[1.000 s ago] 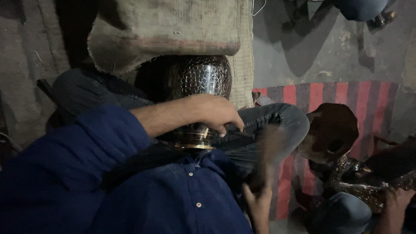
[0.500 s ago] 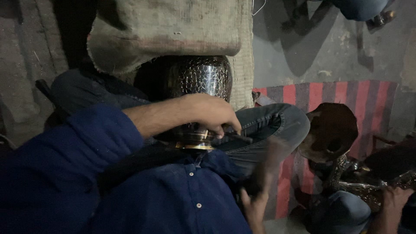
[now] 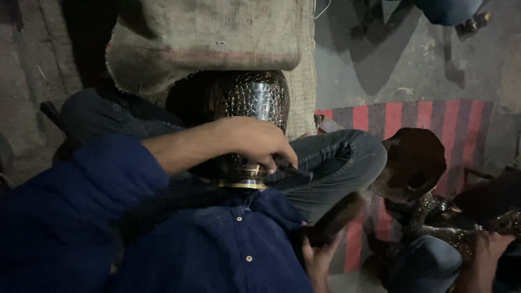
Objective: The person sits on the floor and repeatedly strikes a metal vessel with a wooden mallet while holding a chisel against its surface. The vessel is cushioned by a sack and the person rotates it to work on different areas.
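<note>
A hammered metal vessel (image 3: pixel 249 108) is steadied by the left hand (image 3: pixel 255 144); a blurred dark tool (image 3: pixel 339 217) is gripped by the right hand (image 3: pixel 317 260) below.

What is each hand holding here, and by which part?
The left hand grips a dark punch-like tool by its upper end, tip near the hammered metal vessel. The right hand holds a blurred dark hammer-like tool by its lower end.

No packages, labels, signs or screens in view.
</note>
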